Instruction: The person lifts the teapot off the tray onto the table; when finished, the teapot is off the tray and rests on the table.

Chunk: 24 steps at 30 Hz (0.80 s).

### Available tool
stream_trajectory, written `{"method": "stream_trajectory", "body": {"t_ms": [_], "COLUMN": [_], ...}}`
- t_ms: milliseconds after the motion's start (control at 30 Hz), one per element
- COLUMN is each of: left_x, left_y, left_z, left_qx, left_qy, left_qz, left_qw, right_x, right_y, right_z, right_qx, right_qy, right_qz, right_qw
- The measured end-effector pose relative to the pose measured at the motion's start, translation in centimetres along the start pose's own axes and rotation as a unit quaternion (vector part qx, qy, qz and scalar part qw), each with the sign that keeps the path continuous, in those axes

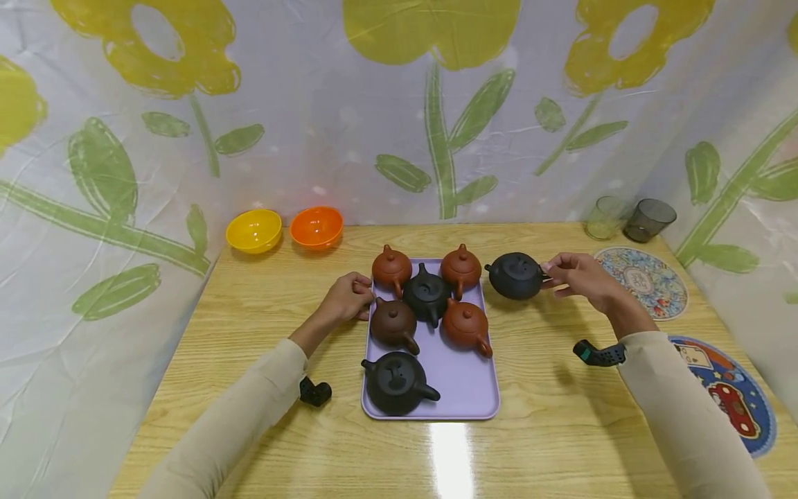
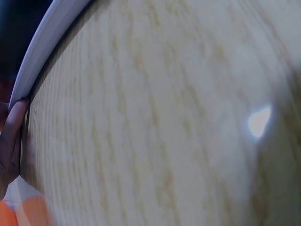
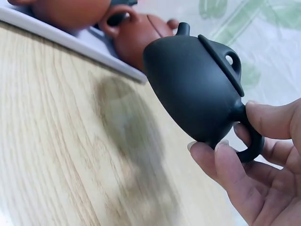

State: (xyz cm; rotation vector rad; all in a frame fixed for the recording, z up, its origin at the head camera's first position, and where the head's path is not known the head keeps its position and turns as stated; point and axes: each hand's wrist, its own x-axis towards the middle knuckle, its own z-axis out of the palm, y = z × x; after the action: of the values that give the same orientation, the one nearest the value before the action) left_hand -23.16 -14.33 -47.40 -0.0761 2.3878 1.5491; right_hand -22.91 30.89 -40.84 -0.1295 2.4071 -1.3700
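Note:
By its handle, my right hand [image 1: 582,278] pinches a black teapot [image 1: 516,276] between thumb and fingers. The right wrist view shows this teapot [image 3: 193,87] tilted above the table, its lid on and its shadow below. My left hand [image 1: 348,298] holds the left rim of a lilac tray [image 1: 464,395]; in the left wrist view, a finger [image 2: 15,120] lies against that rim. On the tray are red-brown teapots [image 1: 465,324] at the back and right, a dark brown teapot [image 1: 393,323] at left, and black teapots in the middle [image 1: 427,294] and front left [image 1: 397,381].
A yellow bowl [image 1: 254,232] and an orange bowl [image 1: 316,229] stand at the back left. Two cups, one clear [image 1: 605,218] and one grey [image 1: 650,220], stand at the back right. A floral round mat [image 1: 663,287] and a blue mat [image 1: 757,416] lie along the right side.

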Motion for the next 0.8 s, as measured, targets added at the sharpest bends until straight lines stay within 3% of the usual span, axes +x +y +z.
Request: {"method": "stream_trajectory", "body": {"t_ms": [600,800], "left_x": [-0.1,-0.1], "left_y": [-0.1,0.0], "left_z": [0.0,0.0], "left_qx": [0.002,0.005], "left_qy": [0.008,0.009], "left_qz": [-0.001,-0.004], "left_qw": [1.0000,0.9999], "right_x": [4.3,5.4], "right_y": [1.9,2.0], "right_z": [-0.6,-0.5], "right_qx": [0.017,0.018], "right_qy": [0.000,0.002], "right_qz": [0.050,0.047], "right_qw": [0.999,0.999]}}
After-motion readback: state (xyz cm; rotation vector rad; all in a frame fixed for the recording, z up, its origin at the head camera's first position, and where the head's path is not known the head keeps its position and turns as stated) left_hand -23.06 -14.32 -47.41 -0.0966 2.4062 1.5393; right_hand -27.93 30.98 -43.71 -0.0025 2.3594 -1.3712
